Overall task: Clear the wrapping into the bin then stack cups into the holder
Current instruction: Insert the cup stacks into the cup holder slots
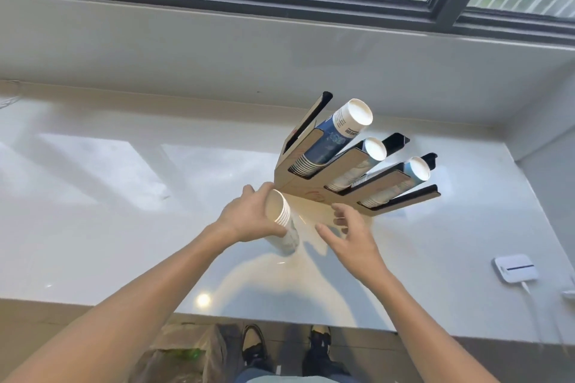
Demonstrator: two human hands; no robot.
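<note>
- The left hand (249, 218) has its grip closed around a nested stack of white paper cups (281, 224), which stands on the glossy white worktop (109, 196), rims up (the lower cups show a pale blue print).
- The right hand (348, 235) hovers just beside that stack, fingers spread and holding nothing.
- Just behind both hands stands the tan-fronted, black-edged cup holder (314, 188); three of its slots hold cup stacks, their closed bases on top.
- Open worktop lies to the left; at the right edge sits a small white device (515, 267) with a cable.
- A clear plastic bin liner (183, 351) shows below the worktop's near edge, beside dark shoes (255, 348).
- The print on the cups is too blurred to read.
</note>
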